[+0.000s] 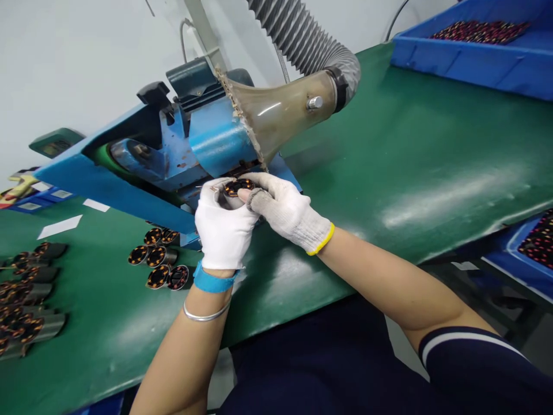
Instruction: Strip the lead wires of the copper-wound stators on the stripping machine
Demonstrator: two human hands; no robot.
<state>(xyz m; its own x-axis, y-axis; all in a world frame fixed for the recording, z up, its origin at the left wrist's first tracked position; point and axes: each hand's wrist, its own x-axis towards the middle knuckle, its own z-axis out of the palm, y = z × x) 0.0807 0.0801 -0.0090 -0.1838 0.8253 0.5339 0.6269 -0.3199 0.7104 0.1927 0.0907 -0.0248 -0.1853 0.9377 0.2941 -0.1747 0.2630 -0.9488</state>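
To the right of the blue machine [181, 158], the widest room for moving: a broad, shiny stretch of green tabletop [367, 155], running out to a blue bin [458, 66] well apart from the machine and holding small dark and reddish pieces [481, 31]; at the machine's right end, a translucent hood [289, 106] and a grey ribbed hose [311, 34], limiting the room behind; on the machine's near side, a narrower strip of tabletop, then the near edge [298, 314], close to a dark shirt [337, 363]; to the left of the machine, tighter going, with a small group of cylindrical parts [156, 256] just beside its near corner, a larger cluster [32, 328] farther out, and two white slips [60, 226] lying beyond the small group; right at the machine's near side, just below its blue cover [220, 138], a round dark part [239, 187] with orange-coloured windings, wound end toward the camera, between both hands; left hand [227, 230], in a white glove, closed around the part from the left, fingers mostly hidden; right hand [280, 207], in a pale knitted glove with a yellow cuff [322, 241], closed on it too, thumb near the front rim, fingers reaching over the far side; impossible to tell any contact between part and machine.
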